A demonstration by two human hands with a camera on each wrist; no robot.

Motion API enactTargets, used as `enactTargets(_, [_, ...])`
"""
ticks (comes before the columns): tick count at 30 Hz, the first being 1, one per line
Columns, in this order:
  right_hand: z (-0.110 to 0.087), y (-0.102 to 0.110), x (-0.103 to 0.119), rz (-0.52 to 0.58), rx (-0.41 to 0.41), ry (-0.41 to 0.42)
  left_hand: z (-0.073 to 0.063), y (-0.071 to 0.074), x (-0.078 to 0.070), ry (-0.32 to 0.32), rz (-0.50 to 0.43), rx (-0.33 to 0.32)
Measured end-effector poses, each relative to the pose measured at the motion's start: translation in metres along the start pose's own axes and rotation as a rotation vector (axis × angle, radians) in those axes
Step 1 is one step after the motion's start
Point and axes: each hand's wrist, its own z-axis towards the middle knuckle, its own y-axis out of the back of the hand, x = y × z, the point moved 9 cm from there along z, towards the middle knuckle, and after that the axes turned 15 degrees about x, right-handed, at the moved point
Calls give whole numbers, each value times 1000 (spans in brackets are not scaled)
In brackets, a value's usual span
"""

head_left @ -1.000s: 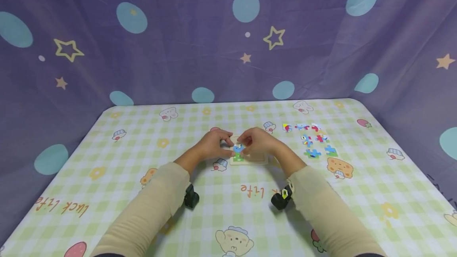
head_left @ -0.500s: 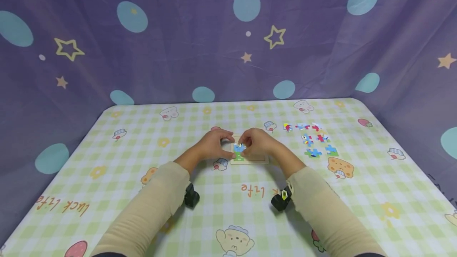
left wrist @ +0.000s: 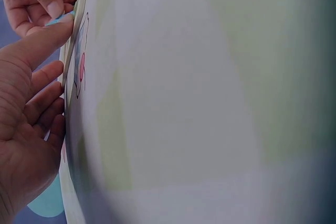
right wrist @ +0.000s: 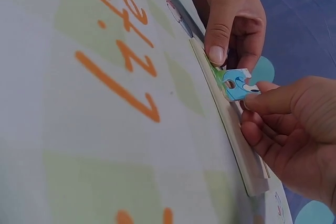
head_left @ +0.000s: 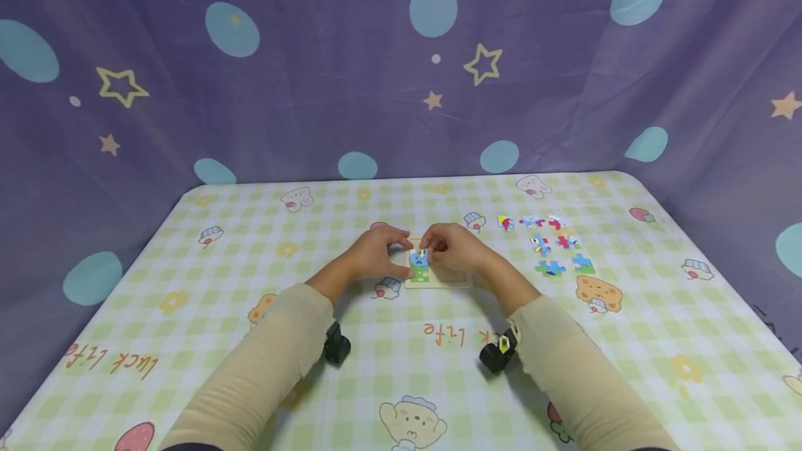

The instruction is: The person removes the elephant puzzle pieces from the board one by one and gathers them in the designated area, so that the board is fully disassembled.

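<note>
A small blue jigsaw piece (right wrist: 237,83) with dark line art stands tilted above the shallow wooden puzzle tray (head_left: 449,282). My right hand (head_left: 456,248) pinches it between thumb and fingers, seen best in the right wrist view. Just below it, a green puzzle piece (head_left: 419,274) lies in the tray's near left corner. My left hand (head_left: 374,254) is at the tray's left side, its thumb (right wrist: 218,54) resting by the green piece and its fingers loosely bent toward the far left corner. In the left wrist view, that hand (left wrist: 29,114) hides most of the tray.
Several loose jigsaw pieces (head_left: 554,245) lie spread on the checked tablecloth (head_left: 401,339), right of the tray. A purple curtain (head_left: 326,75) hangs behind the table. Black wrist cameras (head_left: 337,344) sit under both forearms.
My right hand has shifted slightly, and more of the blue piece shows beside its fingers. The left hand has kept nearly the same place. The loose pieces have not moved.
</note>
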Motion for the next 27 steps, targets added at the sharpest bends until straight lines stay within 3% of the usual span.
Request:
enactTargets(10, [-6,2,-5,108,-72,-35,1,0,-1,3,10,2])
enactTargets(27, [-34,17,-9,177,-117,30,1,-2,3,11,-1,11])
